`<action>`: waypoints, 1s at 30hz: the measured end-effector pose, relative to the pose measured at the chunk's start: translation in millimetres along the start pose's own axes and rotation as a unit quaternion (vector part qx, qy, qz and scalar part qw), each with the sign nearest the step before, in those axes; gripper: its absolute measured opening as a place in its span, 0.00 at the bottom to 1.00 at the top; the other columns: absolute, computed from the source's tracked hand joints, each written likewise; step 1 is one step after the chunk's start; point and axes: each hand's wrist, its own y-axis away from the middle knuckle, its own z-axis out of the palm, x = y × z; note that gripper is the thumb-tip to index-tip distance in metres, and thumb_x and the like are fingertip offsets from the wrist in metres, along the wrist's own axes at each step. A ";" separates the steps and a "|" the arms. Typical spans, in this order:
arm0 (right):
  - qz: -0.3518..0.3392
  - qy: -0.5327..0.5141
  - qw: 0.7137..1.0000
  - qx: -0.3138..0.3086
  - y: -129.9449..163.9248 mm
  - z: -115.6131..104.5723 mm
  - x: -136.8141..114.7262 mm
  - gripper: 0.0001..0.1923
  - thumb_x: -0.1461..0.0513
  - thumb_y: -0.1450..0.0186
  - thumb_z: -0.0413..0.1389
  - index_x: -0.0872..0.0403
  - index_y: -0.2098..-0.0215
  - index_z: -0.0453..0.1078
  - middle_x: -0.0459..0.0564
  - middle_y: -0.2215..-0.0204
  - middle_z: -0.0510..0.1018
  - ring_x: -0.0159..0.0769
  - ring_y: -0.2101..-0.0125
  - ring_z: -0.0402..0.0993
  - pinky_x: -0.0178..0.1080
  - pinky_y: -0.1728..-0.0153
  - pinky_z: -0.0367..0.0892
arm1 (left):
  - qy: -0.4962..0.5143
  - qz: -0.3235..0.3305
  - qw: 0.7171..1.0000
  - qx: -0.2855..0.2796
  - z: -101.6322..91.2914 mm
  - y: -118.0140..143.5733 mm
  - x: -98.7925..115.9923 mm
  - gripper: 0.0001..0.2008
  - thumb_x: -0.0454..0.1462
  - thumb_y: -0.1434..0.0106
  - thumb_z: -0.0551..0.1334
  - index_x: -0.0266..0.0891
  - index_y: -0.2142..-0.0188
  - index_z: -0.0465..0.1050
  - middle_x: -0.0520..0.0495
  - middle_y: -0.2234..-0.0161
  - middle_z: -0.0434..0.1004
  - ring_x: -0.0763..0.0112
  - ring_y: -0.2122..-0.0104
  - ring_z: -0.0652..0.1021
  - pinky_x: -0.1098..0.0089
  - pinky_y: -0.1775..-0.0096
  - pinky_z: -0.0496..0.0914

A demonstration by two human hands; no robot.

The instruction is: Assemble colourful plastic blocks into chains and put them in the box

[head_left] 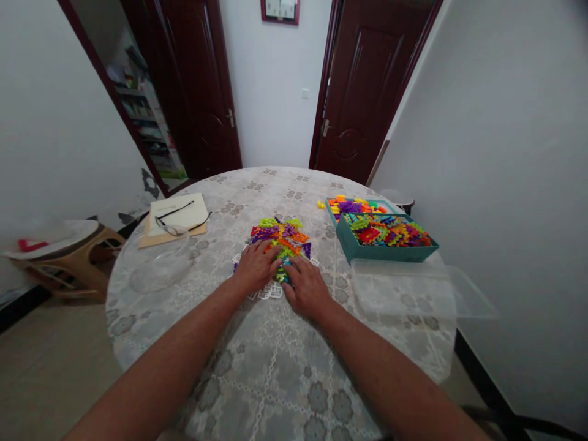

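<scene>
A flat build of interlocking plastic pieces (278, 231) in green, purple, orange and blue lies on the table in front of me. My left hand (257, 264) covers its left side, palm down, with the fingertips on the green pieces near the middle. From the right, my right hand (307, 286) grips the lower green and blue end between thumb and fingers. Both hands hide part of the build. White lattice pieces (271, 292) show beneath and around its lower edge.
Right of the build stand a teal box (386, 252) of colourful pieces and a teal tray (331, 211) with more pieces. A clear plastic lid (404, 288) lies nearer. Glasses (171, 228) rest on papers (190, 208) at left, near a clear round dish (160, 269).
</scene>
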 end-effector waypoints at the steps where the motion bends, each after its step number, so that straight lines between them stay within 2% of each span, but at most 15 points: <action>1: -0.001 -0.005 1.000 0.012 1.2 4.7 1.9 0.23 0.58 0.29 0.60 0.54 0.37 0.71 0.61 0.34 0.70 0.50 0.32 0.62 0.54 0.31 0.58 | -0.002 -0.010 1.000 0.001 1.6 -3.4 -6.5 0.22 0.47 0.26 0.58 0.50 0.35 0.72 0.40 0.34 0.71 0.51 0.36 0.71 0.47 0.36 0.67; 7: 0.056 0.004 0.998 0.033 2.3 10.3 4.8 0.24 0.58 0.29 0.59 0.54 0.37 0.69 0.63 0.34 0.69 0.54 0.33 0.62 0.58 0.32 0.56 | -0.029 -0.092 0.995 0.022 2.0 -20.7 -44.3 0.23 0.48 0.27 0.59 0.47 0.36 0.72 0.37 0.33 0.70 0.47 0.36 0.71 0.46 0.37 0.69; 10: 0.078 0.009 0.996 0.046 -1.9 10.9 5.3 0.22 0.58 0.29 0.59 0.55 0.39 0.69 0.64 0.35 0.69 0.56 0.34 0.62 0.61 0.32 0.55 | -0.052 -0.143 0.988 0.017 0.4 -25.9 -53.0 0.25 0.49 0.27 0.59 0.46 0.35 0.72 0.34 0.34 0.70 0.43 0.38 0.73 0.45 0.40 0.71; 13: 0.093 0.004 0.994 0.062 -3.9 12.7 7.7 0.19 0.58 0.30 0.60 0.54 0.43 0.69 0.65 0.35 0.70 0.56 0.34 0.61 0.62 0.32 0.54 | -0.064 -0.168 0.984 0.022 2.6 -28.3 -54.0 0.27 0.50 0.27 0.57 0.43 0.33 0.69 0.31 0.35 0.71 0.42 0.39 0.74 0.45 0.41 0.71; 20: 0.099 -0.016 0.994 0.050 -3.9 13.9 12.0 0.19 0.62 0.31 0.57 0.55 0.42 0.69 0.64 0.35 0.70 0.55 0.34 0.61 0.60 0.30 0.51 | -0.007 -0.049 0.999 0.001 6.4 -33.0 -37.7 0.32 0.46 0.24 0.55 0.36 0.26 0.54 0.34 0.33 0.72 0.50 0.33 0.71 0.47 0.31 0.61; 23: 0.097 -0.025 0.994 0.039 -4.3 13.4 12.3 0.21 0.63 0.32 0.56 0.55 0.41 0.69 0.63 0.34 0.69 0.54 0.32 0.60 0.61 0.29 0.49 | 0.025 0.017 0.999 -0.017 0.5 -39.8 -22.9 0.29 0.49 0.23 0.52 0.38 0.28 0.61 0.37 0.32 0.71 0.53 0.32 0.70 0.49 0.29 0.59; 26: 0.098 -0.032 0.994 0.026 -5.0 12.6 12.1 0.22 0.64 0.32 0.56 0.55 0.39 0.68 0.63 0.33 0.69 0.53 0.31 0.59 0.60 0.28 0.47 | 0.049 0.092 0.993 -0.062 -1.7 -50.3 -5.7 0.26 0.51 0.22 0.52 0.44 0.33 0.69 0.41 0.31 0.70 0.55 0.31 0.69 0.50 0.30 0.61; 30: 0.104 -0.038 0.993 0.028 -6.3 11.3 11.6 0.21 0.64 0.32 0.56 0.54 0.41 0.69 0.62 0.35 0.70 0.51 0.33 0.60 0.58 0.28 0.48 | 0.050 0.095 0.990 -0.096 5.8 -68.8 11.6 0.25 0.51 0.23 0.53 0.51 0.32 0.69 0.43 0.29 0.67 0.54 0.31 0.68 0.48 0.32 0.62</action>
